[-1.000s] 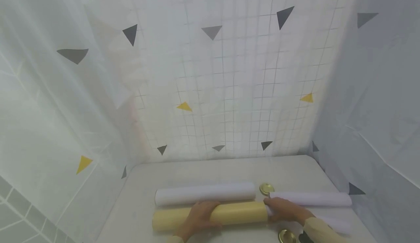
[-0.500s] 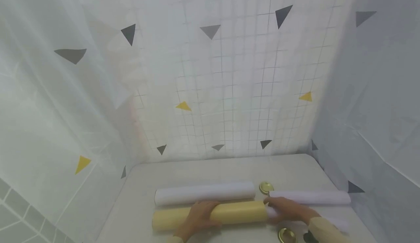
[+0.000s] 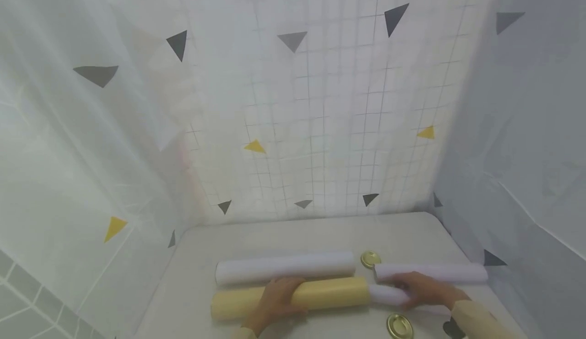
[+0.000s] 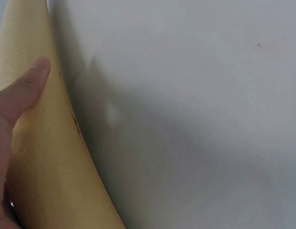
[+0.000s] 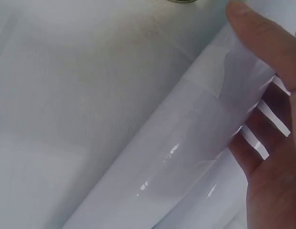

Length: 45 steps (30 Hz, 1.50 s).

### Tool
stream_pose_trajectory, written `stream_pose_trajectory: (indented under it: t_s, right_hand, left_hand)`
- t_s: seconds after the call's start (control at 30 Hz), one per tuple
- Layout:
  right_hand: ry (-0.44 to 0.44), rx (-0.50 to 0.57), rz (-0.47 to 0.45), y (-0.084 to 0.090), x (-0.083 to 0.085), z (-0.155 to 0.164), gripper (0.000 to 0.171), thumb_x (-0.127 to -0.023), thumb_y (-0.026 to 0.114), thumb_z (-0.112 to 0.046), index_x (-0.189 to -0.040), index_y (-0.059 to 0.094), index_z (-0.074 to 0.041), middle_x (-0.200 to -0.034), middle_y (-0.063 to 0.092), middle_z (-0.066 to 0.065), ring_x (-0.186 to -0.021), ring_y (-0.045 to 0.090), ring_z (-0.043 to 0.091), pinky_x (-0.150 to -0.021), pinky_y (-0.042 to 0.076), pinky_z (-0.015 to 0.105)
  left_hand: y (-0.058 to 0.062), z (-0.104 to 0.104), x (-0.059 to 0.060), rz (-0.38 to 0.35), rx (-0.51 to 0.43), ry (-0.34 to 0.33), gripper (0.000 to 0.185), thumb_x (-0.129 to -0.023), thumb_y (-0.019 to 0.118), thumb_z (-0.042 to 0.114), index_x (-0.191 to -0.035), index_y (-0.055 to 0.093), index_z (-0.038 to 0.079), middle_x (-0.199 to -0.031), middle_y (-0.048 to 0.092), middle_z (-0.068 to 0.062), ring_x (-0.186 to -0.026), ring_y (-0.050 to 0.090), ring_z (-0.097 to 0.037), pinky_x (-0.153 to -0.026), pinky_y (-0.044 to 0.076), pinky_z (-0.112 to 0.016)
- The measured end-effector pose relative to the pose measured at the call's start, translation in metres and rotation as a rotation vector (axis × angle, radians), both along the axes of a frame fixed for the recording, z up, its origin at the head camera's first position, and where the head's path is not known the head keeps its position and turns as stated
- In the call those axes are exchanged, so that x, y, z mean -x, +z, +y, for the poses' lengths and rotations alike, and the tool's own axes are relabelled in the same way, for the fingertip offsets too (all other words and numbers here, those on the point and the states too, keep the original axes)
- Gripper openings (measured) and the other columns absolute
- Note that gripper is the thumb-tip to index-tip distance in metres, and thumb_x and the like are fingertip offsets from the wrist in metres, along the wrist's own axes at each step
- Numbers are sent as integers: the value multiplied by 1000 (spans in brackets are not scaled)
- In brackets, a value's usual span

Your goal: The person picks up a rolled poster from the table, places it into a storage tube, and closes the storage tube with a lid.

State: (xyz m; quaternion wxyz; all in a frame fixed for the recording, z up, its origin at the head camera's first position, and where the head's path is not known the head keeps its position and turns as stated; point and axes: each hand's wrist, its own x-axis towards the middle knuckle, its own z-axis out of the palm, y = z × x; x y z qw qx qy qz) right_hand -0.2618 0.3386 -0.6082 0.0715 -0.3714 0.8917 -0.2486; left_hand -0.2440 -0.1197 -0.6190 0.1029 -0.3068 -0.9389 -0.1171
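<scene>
A yellow tube (image 3: pixel 331 294) lies across the white table. My left hand (image 3: pixel 276 298) grips it near the middle; in the left wrist view the thumb (image 4: pixel 31 86) presses along its near side. From the tube's right end sticks out a rolled white sheet (image 3: pixel 386 294). My right hand (image 3: pixel 423 289) holds this rolled sheet a little beyond the opening. Seen from the right wrist, the thumb (image 5: pixel 262 38) lies on one side of the glossy roll and fingers (image 5: pixel 267 124) bend around the other. My right forearm hides the roll's far right part.
Behind the tube lies a thick white roll (image 3: pixel 284 269). A thinner white roll (image 3: pixel 458 273) rests behind my right hand. Gold round lids lie on the table, one at the back (image 3: pixel 370 259) and another in front (image 3: pixel 400 326). Patterned translucent curtains (image 3: pixel 320 100) surround the table.
My right hand has shifted right, away from the tube's opening. More of the rolled sheet shows between opening and hand. My left hand stays on the tube.
</scene>
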Motion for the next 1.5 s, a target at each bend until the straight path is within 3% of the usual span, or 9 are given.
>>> stream_pose_trajectory:
  t_s: [0.13,0.27,0.43,0.6,0.83,1.07,1.27,1.5]
  right_hand:
    - [-12,-15,28,0,2,6,65,-76,87,-31,-132,66,-5,-120,75,15,-107,69,15,-90,58,33]
    - [38,8,65,-3,4,-1,60,-78,86,-27,-130,67,-5,-116,76,7,-98,64,2,-83,56,26]
    - [37,-12,-5,7,2,-10,52,-83,83,-28,-128,68,-7,-120,75,5,-97,57,-4,-84,54,24]
    - [-9,-73,-10,12,-1,-13,55,-82,83,-30,-130,68,-8,-123,76,7,-106,66,4,-92,57,29]
    - [-36,-75,-60,12,3,-20,52,-85,81,-34,-130,69,-12,-126,75,6,-114,68,11,-97,58,35]
    - [25,-28,51,12,1,-26,52,-85,81,-31,-126,68,-2,-124,74,17,-116,70,26,-96,58,38]
    - [-43,-67,-60,15,3,-36,48,-88,78,-39,-125,69,-10,-125,74,9,-117,69,20,-99,57,40]
    - [-6,-51,7,18,6,-49,51,-89,78,-40,-127,68,-9,-125,74,10,-116,69,23,-97,57,41]
  left_hand:
    - [0,5,6,19,-3,-17,71,-72,82,62,-130,65,23,-124,75,9,-111,70,-14,-95,54,-37]
    - [-3,3,7,88,17,-26,72,-71,81,65,-128,67,23,-123,76,9,-109,71,-13,-94,55,-34]
    - [-6,2,6,158,25,-19,73,-67,82,67,-124,68,23,-117,77,10,-105,71,-12,-89,55,-31]
    - [-8,3,6,127,5,-35,73,-69,81,66,-127,67,25,-120,75,11,-109,70,-11,-91,54,-32]
    - [-6,3,5,113,5,-17,73,-68,82,66,-127,67,25,-121,75,11,-109,70,-12,-91,54,-34]
    - [-6,6,4,66,6,-13,75,-69,82,65,-130,66,24,-123,75,10,-111,70,-12,-94,55,-37]
    - [1,7,2,70,24,-11,76,-69,81,67,-130,66,23,-121,76,10,-110,70,-11,-93,54,-35]
    - [8,8,-1,22,28,6,76,-70,82,67,-130,66,23,-124,75,10,-112,69,-11,-96,54,-36]
